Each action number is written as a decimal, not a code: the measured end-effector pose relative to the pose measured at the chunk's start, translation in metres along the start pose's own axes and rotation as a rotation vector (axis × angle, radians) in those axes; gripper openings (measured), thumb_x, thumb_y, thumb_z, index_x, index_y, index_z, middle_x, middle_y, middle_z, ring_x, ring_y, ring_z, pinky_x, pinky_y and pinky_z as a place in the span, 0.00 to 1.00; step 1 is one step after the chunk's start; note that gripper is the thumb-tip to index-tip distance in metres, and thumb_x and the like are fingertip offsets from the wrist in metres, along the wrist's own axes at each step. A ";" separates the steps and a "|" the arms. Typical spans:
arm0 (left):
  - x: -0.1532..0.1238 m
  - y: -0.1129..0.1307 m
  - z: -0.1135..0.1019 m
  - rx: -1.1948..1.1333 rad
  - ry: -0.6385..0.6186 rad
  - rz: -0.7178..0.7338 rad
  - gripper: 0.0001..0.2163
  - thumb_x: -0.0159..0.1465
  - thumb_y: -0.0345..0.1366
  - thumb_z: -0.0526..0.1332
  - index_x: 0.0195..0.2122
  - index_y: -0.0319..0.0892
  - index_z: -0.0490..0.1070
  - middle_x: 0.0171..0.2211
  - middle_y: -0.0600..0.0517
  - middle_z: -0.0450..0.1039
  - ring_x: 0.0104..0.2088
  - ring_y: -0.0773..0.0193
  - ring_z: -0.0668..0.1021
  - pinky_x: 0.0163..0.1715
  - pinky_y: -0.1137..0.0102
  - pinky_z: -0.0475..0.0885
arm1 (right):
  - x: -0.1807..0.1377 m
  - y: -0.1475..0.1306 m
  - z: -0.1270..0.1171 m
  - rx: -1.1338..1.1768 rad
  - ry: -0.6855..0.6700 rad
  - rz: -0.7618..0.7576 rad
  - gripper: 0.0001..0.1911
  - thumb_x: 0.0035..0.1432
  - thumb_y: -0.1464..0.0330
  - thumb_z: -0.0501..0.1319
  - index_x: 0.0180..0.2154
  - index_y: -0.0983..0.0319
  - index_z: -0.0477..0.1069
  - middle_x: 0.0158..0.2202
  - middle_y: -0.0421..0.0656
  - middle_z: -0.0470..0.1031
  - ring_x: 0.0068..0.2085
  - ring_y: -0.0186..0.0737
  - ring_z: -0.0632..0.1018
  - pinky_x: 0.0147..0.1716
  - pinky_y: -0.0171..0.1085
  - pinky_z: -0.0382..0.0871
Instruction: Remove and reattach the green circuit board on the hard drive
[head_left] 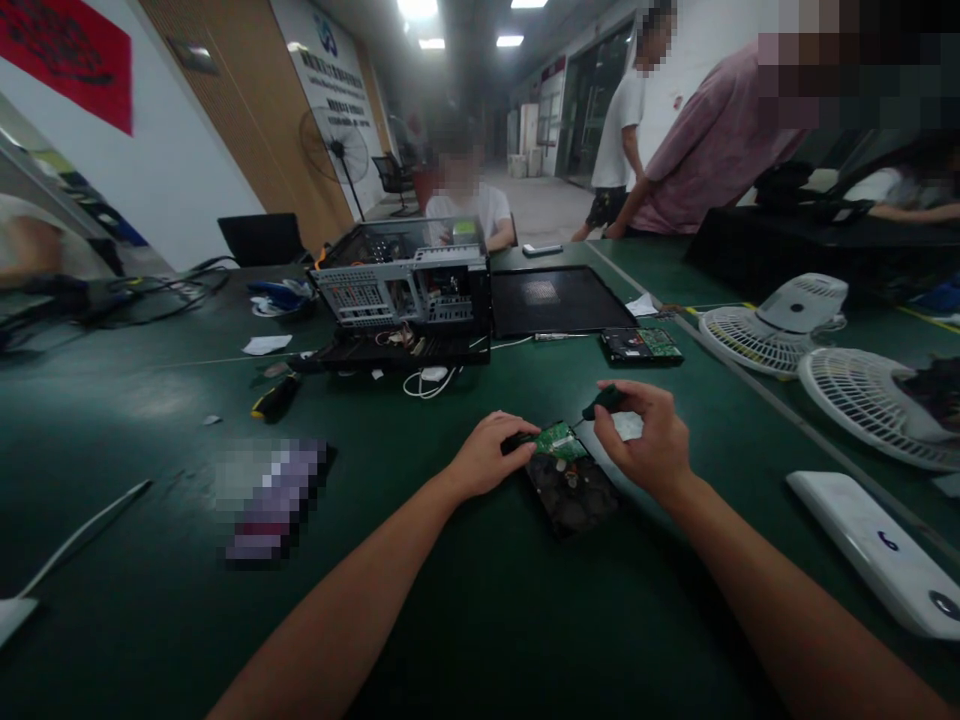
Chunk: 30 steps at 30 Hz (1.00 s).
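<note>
Across the green table (487,640) in front of you, a person (489,212) in a white shirt sits behind a computer case (405,285), with a flat black panel (559,300) just beside it on the right. Farther right lie two white fans, one (754,335) behind the other (874,405), and nearer to you, a long white device (874,550). Your left hand (491,455) is curled, thumb and fingers together at the far left edge of a hard drive (574,490); you seem to be steadying it, though whether you also pinch a small dark piece there cannot be told. That drive lies flat on the table between your hands, its green circuit board (559,440) upward at the far end, while a second drive (643,345) rests well beyond. Your right hand (649,435) pinches the dark handle of a small screwdriver (602,402) between thumb and fingers, the shaft slanting down to the board's far right corner. You look to be at the step of working a fastening there, but the tip is too small to show whether it is seated. Judging by this, your next move calls for a still drive, an upright shaft and gentle downward pressure, lest the tip slip across the board.
</note>
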<state>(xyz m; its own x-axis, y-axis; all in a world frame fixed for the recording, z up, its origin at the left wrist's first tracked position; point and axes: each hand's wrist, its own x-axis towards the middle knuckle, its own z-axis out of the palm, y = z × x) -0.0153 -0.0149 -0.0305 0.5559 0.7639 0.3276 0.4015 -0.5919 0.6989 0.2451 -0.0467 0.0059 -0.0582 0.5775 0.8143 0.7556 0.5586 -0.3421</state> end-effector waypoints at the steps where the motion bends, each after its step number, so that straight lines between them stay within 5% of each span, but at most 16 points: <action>1: 0.000 0.000 0.000 -0.003 0.001 0.000 0.13 0.68 0.36 0.65 0.54 0.48 0.77 0.51 0.50 0.80 0.55 0.56 0.76 0.59 0.56 0.70 | 0.000 0.000 0.000 -0.004 0.001 0.005 0.26 0.61 0.67 0.68 0.57 0.58 0.62 0.48 0.47 0.81 0.36 0.40 0.85 0.36 0.41 0.81; 10: 0.001 0.004 -0.003 -0.014 -0.005 -0.005 0.13 0.68 0.35 0.65 0.54 0.48 0.78 0.50 0.50 0.80 0.54 0.56 0.76 0.58 0.56 0.70 | -0.003 0.004 0.003 -0.131 0.066 0.010 0.25 0.60 0.65 0.69 0.55 0.60 0.64 0.39 0.44 0.81 0.33 0.40 0.85 0.31 0.38 0.80; 30: 0.001 -0.002 0.000 0.014 -0.005 0.023 0.13 0.69 0.37 0.65 0.53 0.49 0.79 0.50 0.50 0.81 0.53 0.56 0.77 0.59 0.55 0.69 | -0.006 -0.001 0.006 -0.177 0.073 0.019 0.25 0.60 0.63 0.69 0.55 0.60 0.64 0.44 0.47 0.80 0.34 0.42 0.84 0.33 0.41 0.80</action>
<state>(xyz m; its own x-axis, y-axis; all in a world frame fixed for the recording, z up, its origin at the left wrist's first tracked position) -0.0159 -0.0125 -0.0316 0.5684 0.7491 0.3402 0.3988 -0.6125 0.6825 0.2407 -0.0472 -0.0017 -0.0001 0.5382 0.8428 0.8596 0.4307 -0.2750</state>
